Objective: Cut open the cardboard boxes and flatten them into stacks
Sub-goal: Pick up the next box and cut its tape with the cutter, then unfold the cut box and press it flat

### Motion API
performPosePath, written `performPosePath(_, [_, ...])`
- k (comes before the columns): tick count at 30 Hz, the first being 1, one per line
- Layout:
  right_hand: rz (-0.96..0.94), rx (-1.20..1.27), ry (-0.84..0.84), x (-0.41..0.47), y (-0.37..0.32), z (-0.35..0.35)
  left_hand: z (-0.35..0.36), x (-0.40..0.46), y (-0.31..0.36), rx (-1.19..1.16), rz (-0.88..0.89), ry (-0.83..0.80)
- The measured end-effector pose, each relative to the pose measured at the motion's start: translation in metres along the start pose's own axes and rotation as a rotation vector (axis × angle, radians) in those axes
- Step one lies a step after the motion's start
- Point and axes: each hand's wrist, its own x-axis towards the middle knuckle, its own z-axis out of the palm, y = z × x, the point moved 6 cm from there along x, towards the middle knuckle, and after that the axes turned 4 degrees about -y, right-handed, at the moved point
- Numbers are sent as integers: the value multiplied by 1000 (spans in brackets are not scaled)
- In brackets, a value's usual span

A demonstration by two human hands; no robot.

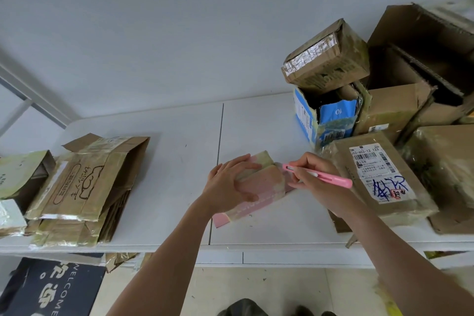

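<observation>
A small pink taped box (264, 185) lies on the white table (179, 151) in front of me. My left hand (228, 183) rests on its left part, fingers spread over the top. My right hand (314, 177) grips a pink utility knife (320, 175), whose tip sits at the box's upper right corner. A stack of flattened cardboard (87, 187) lies at the table's left. Whole boxes crowd the right: a labelled brown box (379, 177), a blue and white open box (325, 118) and a taped box (325, 56) on top of it.
A large open carton (423, 59) stands at the back right, with another taped box (446, 164) at the far right edge. A white wall rises behind the table. Below the front edge lie a dark welcome mat (51, 287) and cardboard scraps (118, 259).
</observation>
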Motion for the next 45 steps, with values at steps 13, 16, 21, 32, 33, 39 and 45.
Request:
performPosePath(13, [-278,-415,128,-48,-43,-20,-1,2,1,-5,-87,10])
performPosePath(16, [-315,-1049,353,-50,-63,-51,-5,-3,2,13,-204,120])
performPosePath(21, [296,-1589,225,-48,-43,-93,2,-8,2,-170,-281,235])
performPosePath(32, [42,-675,-1,-24,-44,36,3,-19,-15,-314,-459,185])
performPosePath(33, [71,-628,-40,-19,-38,50,5,-20,-17,-315,-463,156])
performPosePath(39, [81,-863,-1,5,-23,78,15,-24,-32,-525,-504,164])
performPosePath(45, [142,-1010,56,15,-20,83,12,-25,-27,-475,-540,306])
